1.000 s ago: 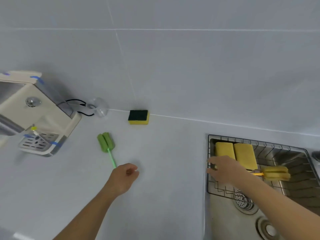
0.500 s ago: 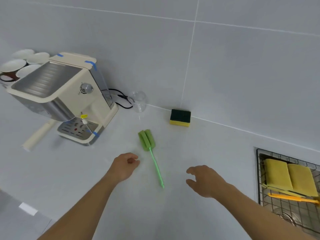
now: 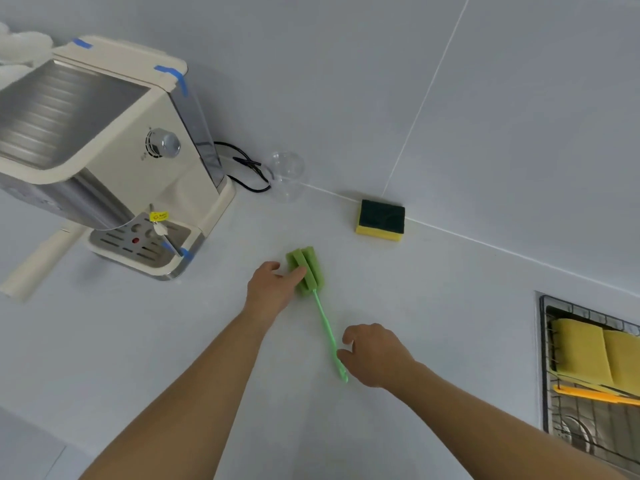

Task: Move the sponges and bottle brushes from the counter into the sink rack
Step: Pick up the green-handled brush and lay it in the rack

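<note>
Green bottle brush (image 3: 313,299) lies flat on the white tabletop (image 3: 450,306), foam head far from the camera, thin handle running back toward the person. Left hand (image 3: 273,289) is at the foam head: fingers (image 3: 299,271) loosely spread, thumb side touching the near-left edge of the foam, not wrapped round it. Part of the foam is hidden behind that hand. Right hand (image 3: 375,355) sits just right of the handle's near end, fingers curled but apart, fingertips at the handle; can't tell if they actually pinch it, contact is hidden by the hand itself.

Beyond the left fingers and to the right, a green-and-yellow sponge (image 3: 380,220) rests against the wall joint, well apart from both hands. Far right of the right hand, the sink rack (image 3: 543,341) is cut off by the frame edge; two yellow sponges (image 3: 602,355) lie in it side by side, w/ an orange brush handle (image 3: 595,394) across just below them, its head out of frame.

Left of the left hand: cream espresso machine (image 3: 114,161) w/ blue tape bits, top-left corner cropped. A clear cup (image 3: 285,176), faint and hard to make out, stands by a black cord (image 3: 242,168) at the wall.
</note>
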`<state>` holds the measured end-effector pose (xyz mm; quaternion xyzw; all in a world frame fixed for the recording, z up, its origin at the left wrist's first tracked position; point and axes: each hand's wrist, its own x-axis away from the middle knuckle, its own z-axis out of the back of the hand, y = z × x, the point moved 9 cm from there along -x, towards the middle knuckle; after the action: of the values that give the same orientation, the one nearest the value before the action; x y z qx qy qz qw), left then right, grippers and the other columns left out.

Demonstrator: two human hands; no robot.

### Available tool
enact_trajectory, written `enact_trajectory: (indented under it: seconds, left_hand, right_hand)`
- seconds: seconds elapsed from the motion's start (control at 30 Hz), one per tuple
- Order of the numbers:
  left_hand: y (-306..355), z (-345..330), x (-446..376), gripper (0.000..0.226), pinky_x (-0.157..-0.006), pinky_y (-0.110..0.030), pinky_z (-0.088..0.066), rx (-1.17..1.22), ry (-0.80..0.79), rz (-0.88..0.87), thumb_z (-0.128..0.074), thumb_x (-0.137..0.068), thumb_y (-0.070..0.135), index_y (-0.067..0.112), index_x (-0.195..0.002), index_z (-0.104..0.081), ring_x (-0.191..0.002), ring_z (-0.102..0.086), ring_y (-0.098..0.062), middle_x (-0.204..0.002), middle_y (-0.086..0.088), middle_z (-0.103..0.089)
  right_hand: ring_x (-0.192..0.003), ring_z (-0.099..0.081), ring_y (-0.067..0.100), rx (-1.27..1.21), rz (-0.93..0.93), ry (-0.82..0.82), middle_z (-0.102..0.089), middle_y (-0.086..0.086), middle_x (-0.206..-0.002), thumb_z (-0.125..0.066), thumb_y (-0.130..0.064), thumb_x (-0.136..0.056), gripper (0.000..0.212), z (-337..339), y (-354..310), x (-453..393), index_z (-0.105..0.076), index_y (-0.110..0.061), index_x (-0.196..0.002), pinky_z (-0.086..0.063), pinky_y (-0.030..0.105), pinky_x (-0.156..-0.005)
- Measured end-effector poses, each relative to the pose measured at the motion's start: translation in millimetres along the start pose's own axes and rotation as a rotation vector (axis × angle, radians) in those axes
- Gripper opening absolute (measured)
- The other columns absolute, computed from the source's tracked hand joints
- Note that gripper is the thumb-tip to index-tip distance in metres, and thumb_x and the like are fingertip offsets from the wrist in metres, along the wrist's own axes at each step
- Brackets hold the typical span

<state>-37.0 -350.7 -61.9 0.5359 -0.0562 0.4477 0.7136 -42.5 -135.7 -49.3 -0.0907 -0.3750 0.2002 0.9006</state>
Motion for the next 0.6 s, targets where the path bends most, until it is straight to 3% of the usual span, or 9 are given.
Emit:
enact_trajectory:
  seconds: [0.1,0.2,0.33,0.47,0.6]
  left_hand:
    - [6,-11,-6,0.078,-0.091,-0.037,-0.05,-0.038,0.004,-0.005,-0.075,-0.071,0.052,0.011,-0.132,-0.05,-0.111,-0.059,-0.024,-0.129,-0.006,-0.058]
    - [12,-18,-6,0.053,-0.074,-0.029,-0.046,-0.041,0.004,-0.04,-0.076,-0.074,0.044,0.012,-0.113,-0.061,-0.092,-0.062,-0.019,-0.106,-0.002,-0.066]
    - [18,-21,-7,0.017,-0.071,-0.031,-0.053,-0.006,0.006,-0.05,-0.074,-0.076,0.032,0.02,-0.082,-0.063,-0.081,-0.065,-0.018,-0.081,0.004,-0.064]
    - [20,-27,0,0.029,-0.069,-0.029,-0.053,0.125,-0.009,-0.046,-0.075,-0.073,0.031,0.016,-0.096,-0.063,-0.08,-0.065,-0.015,-0.09,0.0,-0.067]
    - [26,-47,18,0.022,-0.084,-0.044,-0.059,0.407,-0.125,-0.018,-0.075,-0.079,0.019,0.016,-0.094,-0.059,-0.093,-0.067,-0.023,-0.099,-0.007,-0.066]
  right_hand:
    - [-0.083,-0.06,0.024,0.022,-0.019,0.001,-0.065,0.005,-0.098,-0.054,-0.04,-0.091,0.032,-3,-3,-9,-0.063,-0.016,-0.11,-0.052,0.033,-0.075]
    - [-0.074,-0.056,0.022,0.006,-0.038,-0.013,-0.058,0.001,-0.085,-0.055,-0.036,-0.089,0.021,-9,-4,-15,-0.061,-0.017,-0.094,-0.048,0.03,-0.064]
    - [-0.071,-0.056,0.023,-0.063,-0.04,-0.018,-0.057,0.001,-0.08,-0.054,-0.027,-0.088,0.012,-14,-1,-15,-0.057,-0.016,-0.084,-0.045,0.029,-0.059]
    - [-0.07,-0.056,0.025,-0.061,-0.034,0.028,-0.061,0.005,-0.085,-0.051,-0.026,-0.09,0.017,-7,8,-2,-0.059,-0.012,-0.095,-0.05,0.033,-0.062]
    - [-0.063,-0.053,0.022,-0.08,-0.033,0.081,-0.059,0.004,-0.079,-0.049,-0.027,-0.092,0.016,4,21,18,-0.054,-0.012,-0.093,-0.049,0.034,-0.059]
